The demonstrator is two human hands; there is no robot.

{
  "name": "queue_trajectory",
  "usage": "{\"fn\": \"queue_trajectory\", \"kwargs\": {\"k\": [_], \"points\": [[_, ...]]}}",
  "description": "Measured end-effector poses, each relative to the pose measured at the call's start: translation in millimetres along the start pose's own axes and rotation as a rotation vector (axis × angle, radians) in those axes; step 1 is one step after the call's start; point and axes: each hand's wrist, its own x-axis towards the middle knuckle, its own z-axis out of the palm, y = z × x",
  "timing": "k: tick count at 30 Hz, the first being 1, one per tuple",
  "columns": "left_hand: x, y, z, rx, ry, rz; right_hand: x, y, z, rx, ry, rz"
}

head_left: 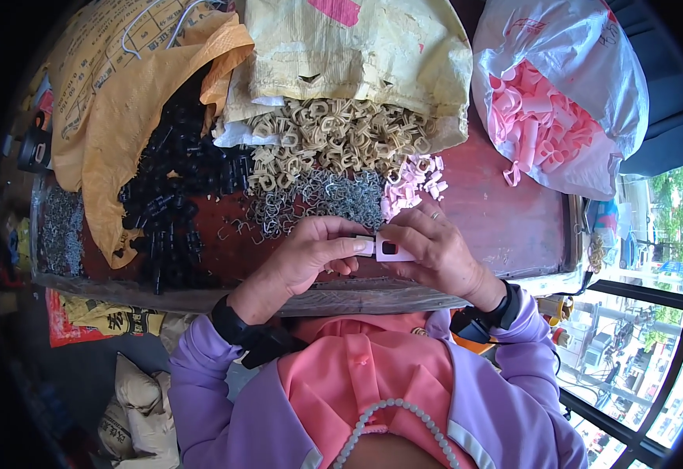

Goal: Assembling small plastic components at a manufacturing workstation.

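Close together over the table's near edge, my two hands work on small plastic pieces. My left hand [310,254] pinches a small black part with a pale face [365,247] between thumb and fingers. In my right hand [439,250] is a pink plastic piece with a squarish hole [396,257], its left end touching or nearly touching the black part. Whether the two are joined cannot be made out. Just beyond my hands lie a heap of bent metal wire clips [333,199] and a smaller pile of light pink pieces [412,184].
Beige plastic loops [341,137] spill from a cream sack [357,55] at the back. Black parts [173,176] spread beside an orange-brown sack [114,148] on the left. A white bag [591,148] of pink curved pieces [541,117] stands at the right of the red tabletop [513,234].
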Motion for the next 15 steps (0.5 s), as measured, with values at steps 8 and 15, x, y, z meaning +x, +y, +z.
{"fn": "queue_trajectory", "kwargs": {"k": [8,15], "points": [[3,-2,0,-0.055,-0.012,-0.017,0,-5,6,0.003,0.01,0.068],[2,4,6,0.085,0.021,0.065,-3,-12,21,-0.151,0.107,0.105]]}}
